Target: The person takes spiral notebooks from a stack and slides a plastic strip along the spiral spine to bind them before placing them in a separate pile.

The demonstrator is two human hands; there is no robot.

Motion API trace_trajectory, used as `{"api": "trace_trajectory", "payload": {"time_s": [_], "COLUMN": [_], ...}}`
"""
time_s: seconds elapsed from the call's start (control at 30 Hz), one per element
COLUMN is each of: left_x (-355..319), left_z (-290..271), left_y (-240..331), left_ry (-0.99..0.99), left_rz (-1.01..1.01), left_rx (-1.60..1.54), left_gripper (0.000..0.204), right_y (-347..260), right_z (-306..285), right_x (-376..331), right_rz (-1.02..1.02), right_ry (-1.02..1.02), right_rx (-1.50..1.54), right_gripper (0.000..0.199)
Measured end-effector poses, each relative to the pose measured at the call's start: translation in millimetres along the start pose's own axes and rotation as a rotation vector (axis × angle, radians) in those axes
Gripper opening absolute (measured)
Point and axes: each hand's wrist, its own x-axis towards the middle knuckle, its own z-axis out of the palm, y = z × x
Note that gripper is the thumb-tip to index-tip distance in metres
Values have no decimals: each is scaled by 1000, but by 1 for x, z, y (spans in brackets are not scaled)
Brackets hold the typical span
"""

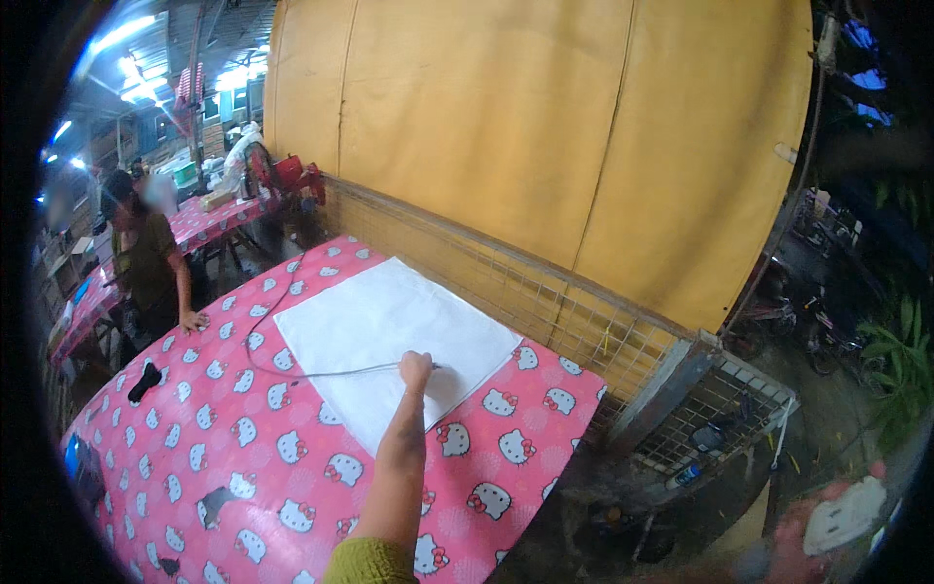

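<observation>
A flat white sheet (375,302) lies at an angle on a table covered in pink cloth (321,487) printed with white cat faces. Whether the sheet is cloth or paper I cannot tell. Over its lower right part, my left hand (415,371) is closed round a thin grey cable (331,375). A short dark end pokes out on the hand's right side. From the hand the cable runs left across the sheet, then curves up over the pink cloth toward the table's far edge. My right hand is out of view.
A person (146,263) stands at the table's left, one hand resting on its edge. Nearby lies a small black object (145,383). Wire mesh fencing (506,282) and a yellow tarp (545,117) border the far side. A concrete post (666,389) stands right of the table.
</observation>
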Motion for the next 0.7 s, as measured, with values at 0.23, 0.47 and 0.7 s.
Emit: {"api": "trace_trajectory", "payload": {"time_s": [0.23,0.47,0.7], "left_x": [-182,-303,-396], "left_z": [-88,-275,-348], "left_y": [110,226,306], "left_ry": [-375,-738,-497], "left_rz": [-311,196,492], "left_rx": [-1598,-1718,-1377], "left_gripper": [13,24,28], "right_y": [0,23,18], "right_z": [30,131,170], "right_x": [11,32,27], "right_rz": [-78,127,161], "right_ry": [-266,-589,-712], "right_rx": [1,192,365], "right_gripper": [85,71,69]}}
